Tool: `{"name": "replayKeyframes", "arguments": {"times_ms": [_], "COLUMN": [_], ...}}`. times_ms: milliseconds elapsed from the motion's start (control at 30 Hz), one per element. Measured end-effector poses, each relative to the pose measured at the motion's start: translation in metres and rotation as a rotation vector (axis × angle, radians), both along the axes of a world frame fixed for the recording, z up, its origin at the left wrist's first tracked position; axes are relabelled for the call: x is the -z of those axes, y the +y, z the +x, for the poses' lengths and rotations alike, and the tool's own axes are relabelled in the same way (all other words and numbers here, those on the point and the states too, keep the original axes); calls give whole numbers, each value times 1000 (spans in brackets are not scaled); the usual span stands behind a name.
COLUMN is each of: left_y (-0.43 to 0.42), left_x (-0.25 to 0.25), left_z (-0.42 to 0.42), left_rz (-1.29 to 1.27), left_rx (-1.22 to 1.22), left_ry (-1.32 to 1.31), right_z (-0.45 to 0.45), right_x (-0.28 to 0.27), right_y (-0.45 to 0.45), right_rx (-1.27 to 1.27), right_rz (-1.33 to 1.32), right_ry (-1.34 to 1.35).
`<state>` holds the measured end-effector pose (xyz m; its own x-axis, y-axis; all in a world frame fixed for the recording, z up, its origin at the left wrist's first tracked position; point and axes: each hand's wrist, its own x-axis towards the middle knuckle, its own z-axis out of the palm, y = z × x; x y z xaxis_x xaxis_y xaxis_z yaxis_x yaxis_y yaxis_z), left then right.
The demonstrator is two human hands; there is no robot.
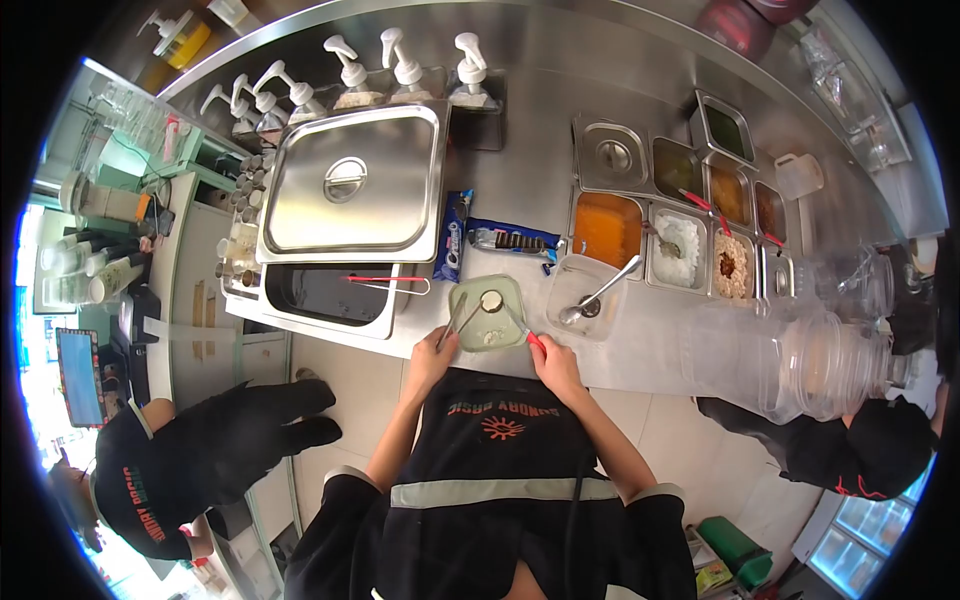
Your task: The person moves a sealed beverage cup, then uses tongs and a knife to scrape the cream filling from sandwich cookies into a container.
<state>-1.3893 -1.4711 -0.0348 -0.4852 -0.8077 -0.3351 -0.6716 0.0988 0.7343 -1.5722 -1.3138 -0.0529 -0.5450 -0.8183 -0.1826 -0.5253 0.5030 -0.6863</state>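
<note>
On the counter in front of me lies a pale green square tray (508, 290). It carries a round whitish piece (491, 301) and small pale bits (493, 338) near its front edge. My left hand (436, 354) is closed around slim metal tongs (457, 318), whose tips lie over the tray's left side. Fingers of my right hand (556, 364) wrap the red handle of a utensil (535, 342); its thin blade or tip points over the tray's right side, too small to tell exactly. Behind the tray are an opened Oreo packet (513, 241) showing dark cookies and another Oreo packet (453, 235).
Right of the tray stands a clear container (590, 270) with metal spoons. Beyond are steel topping pans (606, 228) and stacked clear plastic tubs (770, 355). At left is a lidded steel pan (350, 185) above a dark-liquid pan (330, 293). People stand at both sides.
</note>
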Motion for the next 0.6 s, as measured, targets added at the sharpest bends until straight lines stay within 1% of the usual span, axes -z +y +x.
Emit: {"name": "replayKeyframes", "arguments": {"times_ms": [33, 100, 133, 200, 300, 400, 500, 600], "left_y": [-4, -11, -12, -13, -10, 4, 12, 13], "left_x": [13, 20, 23, 3, -39, -59, -49, -55], "left_z": [0, -2, 0, -1, 1, -8, -16, -22], "left_rz": [-24, -73, -158, -328, 315, 590, 614, 568], "left_rx": [-7, -15, 6, 49, 71, 23, -63, -68], "left_ry": [44, 130, 71, -45, -110, -117, -15, -30], "right_z": [0, 0, 1, -1, -3, -4, -4, -3], "right_x": [2, 2, 2, -10, -20, -18, -15, -20], "right_y": [-1, -4, -3, -3, 0, -2, -9, -13], "right_rx": [-3, -4, 6, 28, 75, 74, 0, -80], "right_rz": [-14, -42, -64, -106, -84, -97, -77, -72], "right_ry": [1, 2, -18, -57, -34, -29, 98, 21]}}
